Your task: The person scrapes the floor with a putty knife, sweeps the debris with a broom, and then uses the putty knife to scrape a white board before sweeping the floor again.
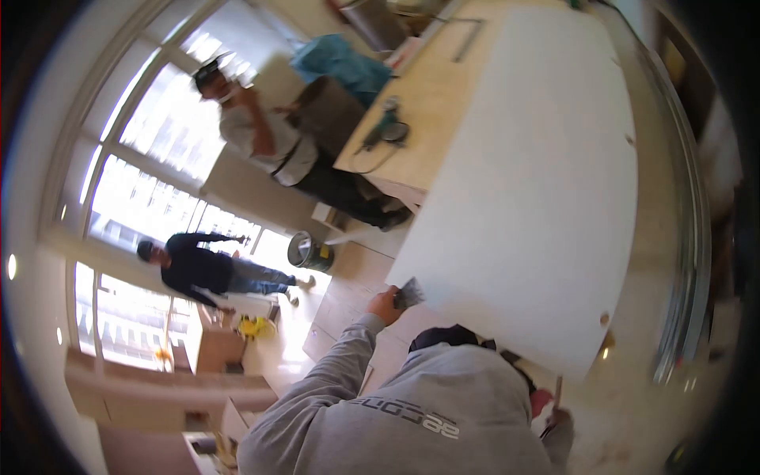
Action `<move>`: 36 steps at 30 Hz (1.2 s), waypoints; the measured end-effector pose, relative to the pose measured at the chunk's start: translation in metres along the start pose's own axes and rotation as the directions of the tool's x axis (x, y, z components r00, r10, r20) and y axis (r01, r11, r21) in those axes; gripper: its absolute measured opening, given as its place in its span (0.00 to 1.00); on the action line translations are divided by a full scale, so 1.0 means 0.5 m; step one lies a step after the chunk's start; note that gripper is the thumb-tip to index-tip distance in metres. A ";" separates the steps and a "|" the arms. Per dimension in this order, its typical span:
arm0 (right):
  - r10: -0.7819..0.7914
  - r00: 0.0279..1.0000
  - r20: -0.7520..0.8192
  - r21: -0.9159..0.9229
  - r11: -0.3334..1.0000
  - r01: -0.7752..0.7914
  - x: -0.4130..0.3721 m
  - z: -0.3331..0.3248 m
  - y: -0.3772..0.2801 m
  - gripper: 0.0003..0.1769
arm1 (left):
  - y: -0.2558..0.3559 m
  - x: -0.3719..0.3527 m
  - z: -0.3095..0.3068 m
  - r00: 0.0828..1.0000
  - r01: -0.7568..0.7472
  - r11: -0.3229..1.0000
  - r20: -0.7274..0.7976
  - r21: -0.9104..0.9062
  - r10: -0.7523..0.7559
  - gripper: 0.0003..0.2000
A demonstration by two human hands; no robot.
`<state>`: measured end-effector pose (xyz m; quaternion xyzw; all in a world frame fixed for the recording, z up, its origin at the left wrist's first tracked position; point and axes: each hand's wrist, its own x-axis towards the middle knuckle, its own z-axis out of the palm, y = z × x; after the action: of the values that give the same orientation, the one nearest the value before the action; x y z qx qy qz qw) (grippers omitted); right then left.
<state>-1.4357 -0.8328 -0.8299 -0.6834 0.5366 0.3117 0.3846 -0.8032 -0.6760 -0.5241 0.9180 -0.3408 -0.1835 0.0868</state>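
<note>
My left hand [385, 305] is closed around a putty knife [410, 294], its wide blade at the near left corner of a long white panel [530, 190]. My right hand [559, 423], low at the right beside my grey sweatshirt, is blurred and partly hidden. Its fingers look closed round a thin brownish, stick-like thing [559, 389] whose kind I cannot make out. Something red shows right beside that hand. Small brown spots mark the panel's right edge.
A wooden worktop [435, 103] holds a green corded power tool [388, 131] and a metal square [469, 39]. Two people stand by the windows at the left. A bucket [310, 252] and a yellow tool [255, 327] are on the floor. Metal rails [697, 214] run along the right.
</note>
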 end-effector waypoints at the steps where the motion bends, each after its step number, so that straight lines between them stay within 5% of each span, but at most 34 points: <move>1: 0.049 0.998 0.031 0.023 0.999 -0.050 0.000 0.006 -0.001 0.33 | 0.006 -0.003 -0.006 0.998 0.034 0.999 -0.051 -0.023 -0.035 0.20; 16: 0.225 0.974 0.005 0.397 0.894 -0.208 -0.039 -0.106 0.035 0.28 | 0.052 -0.022 0.024 0.999 -0.051 0.998 -0.003 -0.023 0.051 0.22; 36: 0.377 0.926 0.003 0.856 0.478 -0.197 -0.244 -0.205 -0.013 0.23 | 0.097 0.033 0.079 0.971 -0.204 0.972 -0.148 -0.115 0.187 0.18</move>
<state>-1.4562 -0.8598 -0.6742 -0.3373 0.7597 0.0085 0.5560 -0.8362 -0.7248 -0.5510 0.8827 -0.4103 -0.1329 0.1869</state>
